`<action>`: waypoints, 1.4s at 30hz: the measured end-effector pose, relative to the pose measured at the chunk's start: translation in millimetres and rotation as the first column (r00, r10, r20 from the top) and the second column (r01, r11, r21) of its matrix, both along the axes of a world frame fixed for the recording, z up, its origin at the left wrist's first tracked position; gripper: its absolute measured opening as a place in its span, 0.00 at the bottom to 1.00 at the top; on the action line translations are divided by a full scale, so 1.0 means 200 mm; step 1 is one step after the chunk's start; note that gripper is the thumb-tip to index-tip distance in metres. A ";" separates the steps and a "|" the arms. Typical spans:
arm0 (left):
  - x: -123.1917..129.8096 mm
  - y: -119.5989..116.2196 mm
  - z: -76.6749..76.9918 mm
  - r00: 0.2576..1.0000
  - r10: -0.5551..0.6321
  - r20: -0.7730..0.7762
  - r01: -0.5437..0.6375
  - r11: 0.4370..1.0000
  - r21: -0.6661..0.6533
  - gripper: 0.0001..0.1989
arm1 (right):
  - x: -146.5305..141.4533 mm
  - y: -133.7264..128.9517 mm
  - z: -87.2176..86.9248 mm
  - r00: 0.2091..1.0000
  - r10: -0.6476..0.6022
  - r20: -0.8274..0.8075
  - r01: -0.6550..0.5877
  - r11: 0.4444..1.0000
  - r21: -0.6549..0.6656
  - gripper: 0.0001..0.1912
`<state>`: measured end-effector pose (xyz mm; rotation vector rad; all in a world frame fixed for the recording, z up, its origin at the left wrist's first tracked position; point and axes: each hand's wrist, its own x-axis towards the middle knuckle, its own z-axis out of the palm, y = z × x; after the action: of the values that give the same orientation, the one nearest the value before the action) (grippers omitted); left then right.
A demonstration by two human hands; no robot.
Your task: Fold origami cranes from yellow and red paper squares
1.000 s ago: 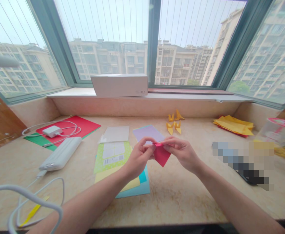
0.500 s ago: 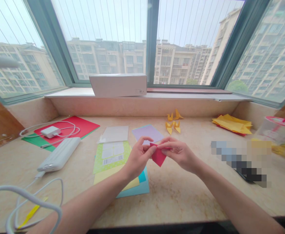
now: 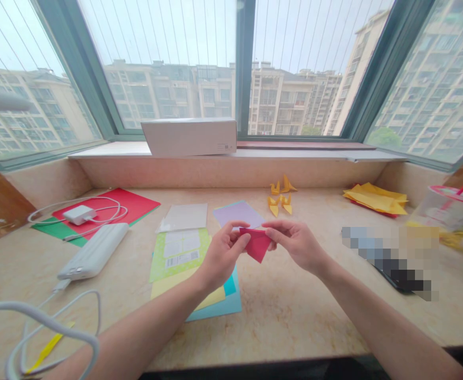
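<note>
A small folded piece of red paper (image 3: pixel 258 247) is held up above the counter, its lower end narrowing to a point. My left hand (image 3: pixel 228 248) pinches its left upper corner between thumb and fingers. At the right upper corner, my right hand (image 3: pixel 293 241) grips the same paper, thumb in front. The fingertips behind the sheet are partly hidden. Beyond my hands stand several yellow folded paper cranes (image 3: pixel 281 196). A lilac sheet (image 3: pixel 237 214) lies just behind my left hand.
Left of my hands lie a green paper pack (image 3: pixel 179 258) and blue sheets (image 3: pixel 215 314). Farther left are a white power bank (image 3: pixel 94 250), looping cables and red paper (image 3: pixel 136 203). Yellow sheets (image 3: pixel 376 199), a plastic cup (image 3: pixel 449 208) and a blurred dark object (image 3: pixel 403 285) occupy the right.
My right hand has shifted its grip to the paper's right upper corner, thumb now in front. The paper is turned so its top edge lies more level and more of its face shows.
</note>
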<state>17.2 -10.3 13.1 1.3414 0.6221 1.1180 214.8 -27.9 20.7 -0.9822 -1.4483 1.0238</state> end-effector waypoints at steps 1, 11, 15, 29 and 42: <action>0.00 0.00 0.00 1.000 -0.001 0.000 0.001 1.000 -0.005 0.17 | 0.00 0.00 0.00 1.000 -0.018 0.008 0.017 1.000 0.023 0.18; -0.01 -0.03 0.04 0.984 -0.062 -0.164 0.050 0.996 -0.077 0.17 | 0.01 -0.01 -0.03 0.976 -0.117 0.184 0.077 0.974 0.211 0.13; -0.01 -0.02 0.03 0.993 -0.060 -0.097 0.049 0.992 -0.112 0.19 | 0.01 -0.01 0.00 0.994 -0.081 0.072 0.072 0.990 0.121 0.20; -0.01 0.00 0.00 0.996 -0.070 -0.056 0.064 0.993 -0.102 0.20 | 0.01 -0.04 0.04 0.989 0.005 0.148 -0.018 0.996 0.089 0.18; 0.00 -0.01 0.01 0.990 -0.120 -0.076 0.117 0.992 -0.047 0.20 | 0.01 -0.04 0.04 0.992 -0.031 0.121 0.023 0.997 0.068 0.22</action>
<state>16.7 -12.9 14.7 1.3728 0.6124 0.9549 217.6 -35.1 27.8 -1.0282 -1.5551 0.9038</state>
